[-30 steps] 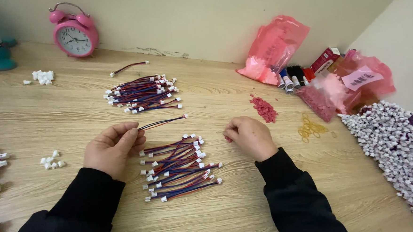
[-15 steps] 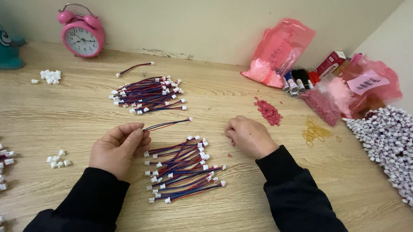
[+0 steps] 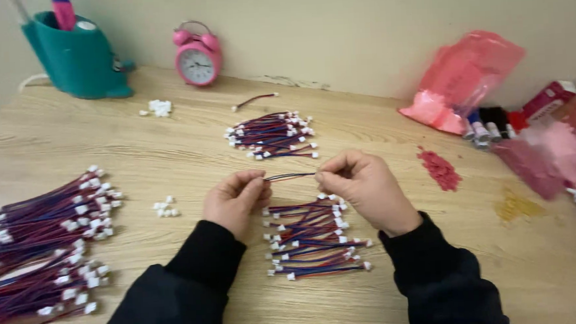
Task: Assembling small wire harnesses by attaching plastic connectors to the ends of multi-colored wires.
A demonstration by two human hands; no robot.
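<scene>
My left hand (image 3: 236,199) and my right hand (image 3: 361,183) pinch the two ends of one short red-and-blue wire lead (image 3: 290,176), stretched level between them above the wooden table (image 3: 170,161). Just below the hands lies a loose pile of the same leads with white plug ends (image 3: 313,236). A second bundle of leads (image 3: 272,136) sits farther back, with one single lead (image 3: 253,101) behind it. Black sleeves cover both forearms.
A large heap of leads (image 3: 39,247) lies at the left edge. Small white connectors (image 3: 165,208) and another cluster (image 3: 159,107) are scattered. A pink alarm clock (image 3: 197,55), teal holder (image 3: 79,58), pink bags (image 3: 468,80) and red bits (image 3: 439,168) line the back and right.
My right hand moved left from the table and took the free end of the lead that my left hand held. The view swung left, bringing the large left heap into sight.
</scene>
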